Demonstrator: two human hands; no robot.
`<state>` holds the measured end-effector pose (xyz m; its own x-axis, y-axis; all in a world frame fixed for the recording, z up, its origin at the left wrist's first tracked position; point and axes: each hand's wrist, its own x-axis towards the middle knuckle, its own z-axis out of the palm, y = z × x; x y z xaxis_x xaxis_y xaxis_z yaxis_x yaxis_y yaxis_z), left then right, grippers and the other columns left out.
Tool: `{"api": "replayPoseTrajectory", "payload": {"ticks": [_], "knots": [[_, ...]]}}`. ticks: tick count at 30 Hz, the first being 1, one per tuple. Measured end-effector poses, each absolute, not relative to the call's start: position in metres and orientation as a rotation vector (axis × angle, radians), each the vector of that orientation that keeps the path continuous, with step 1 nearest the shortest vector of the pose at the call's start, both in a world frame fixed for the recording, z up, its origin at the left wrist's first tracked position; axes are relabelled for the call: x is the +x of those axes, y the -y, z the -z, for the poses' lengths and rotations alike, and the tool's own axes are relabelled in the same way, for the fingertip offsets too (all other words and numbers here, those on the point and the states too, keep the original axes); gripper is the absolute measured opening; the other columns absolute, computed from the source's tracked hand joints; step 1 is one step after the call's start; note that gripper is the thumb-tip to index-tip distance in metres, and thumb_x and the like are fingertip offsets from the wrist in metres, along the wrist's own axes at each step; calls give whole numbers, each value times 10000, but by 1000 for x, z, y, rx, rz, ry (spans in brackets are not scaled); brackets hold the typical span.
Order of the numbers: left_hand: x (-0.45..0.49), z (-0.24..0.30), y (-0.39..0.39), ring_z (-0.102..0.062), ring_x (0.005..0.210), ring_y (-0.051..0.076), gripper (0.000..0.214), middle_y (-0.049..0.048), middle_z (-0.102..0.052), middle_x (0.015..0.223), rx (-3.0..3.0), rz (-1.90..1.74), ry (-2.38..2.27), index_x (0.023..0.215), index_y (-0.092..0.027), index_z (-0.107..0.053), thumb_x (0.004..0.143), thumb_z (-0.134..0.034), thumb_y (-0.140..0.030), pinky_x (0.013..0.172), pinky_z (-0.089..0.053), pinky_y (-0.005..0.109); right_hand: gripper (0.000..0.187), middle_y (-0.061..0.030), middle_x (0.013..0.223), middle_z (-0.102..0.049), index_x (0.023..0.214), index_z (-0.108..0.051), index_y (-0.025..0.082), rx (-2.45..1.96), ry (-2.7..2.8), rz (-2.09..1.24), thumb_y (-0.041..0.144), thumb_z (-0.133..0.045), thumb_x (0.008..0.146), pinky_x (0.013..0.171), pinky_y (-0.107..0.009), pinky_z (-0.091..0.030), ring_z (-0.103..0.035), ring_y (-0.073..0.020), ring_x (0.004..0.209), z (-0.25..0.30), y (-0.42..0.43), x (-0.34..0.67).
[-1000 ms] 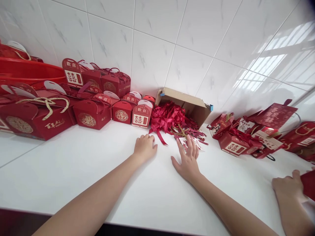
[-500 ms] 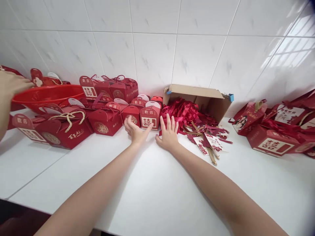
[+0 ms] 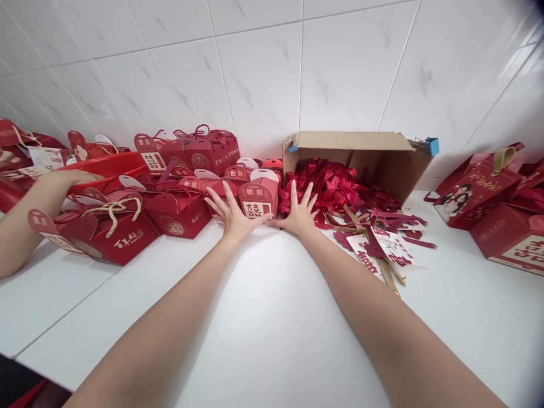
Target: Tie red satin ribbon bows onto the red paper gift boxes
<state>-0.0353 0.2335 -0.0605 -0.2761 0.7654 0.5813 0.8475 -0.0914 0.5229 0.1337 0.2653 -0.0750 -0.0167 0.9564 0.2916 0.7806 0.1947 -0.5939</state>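
My left hand [image 3: 235,218] is spread open at the left front of a small red gift box [image 3: 258,199] with a white front label. My right hand [image 3: 300,214] is also spread, at that box's right front corner. Both thumbs point inward along its lower front edge; whether they press on it I cannot tell. Left of my left hand stands another red gift box [image 3: 181,212] with a cord handle. Just behind my right hand, shiny red ribbons [image 3: 327,184] spill from a cardboard box [image 3: 351,140] lying on its side.
Another person's arm [image 3: 38,212] reaches in from the left toward a red plastic basin [image 3: 114,164]. A red box with a cream bow [image 3: 123,226] stands nearby. Tags and straps [image 3: 385,249] lie right of the ribbons, and more red boxes [image 3: 482,190] stand far right, along the tiled wall [image 3: 263,79].
Both my hands have spread their fingers wider, and the thumbs have come closer together before the small box. The other person's hand has moved right, to the basin. The view has tilted and shifted slightly.
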Motion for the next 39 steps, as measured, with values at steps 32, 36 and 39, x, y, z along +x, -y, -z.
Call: {"api": "replayPoseTrajectory", "payload": {"ticks": [32, 36, 39], "knots": [[-16, 48, -192, -464, 1183, 285, 328, 131, -566, 1160, -2350, 812, 1671, 1028, -194, -563, 845, -446, -439, 1047, -277, 400, 249, -24, 872, -640, 936, -614, 121, -1735, 1801, -221, 352, -523, 922, 707, -298, -530, -618, -121, 753, 74, -277, 153], [11, 56, -190, -621, 875, 248, 379, 85, -659, 927, -2534, 604, 1678, 936, -206, -579, 852, -426, -543, 816, -441, 342, 238, -34, 909, -644, 961, -615, 125, -1741, 1831, -214, 342, -524, 922, 730, -310, -534, -623, -127, 785, 73, -277, 153], [19, 62, -197, -641, 789, 283, 502, 118, -675, 873, -2532, 518, 1784, 980, -172, -567, 862, -359, -614, 690, -454, 358, 236, -40, 932, -644, 978, -613, 127, -1744, 1866, -212, 339, -527, 922, 747, -320, -536, -626, -133, 810, 73, -278, 152]]}}
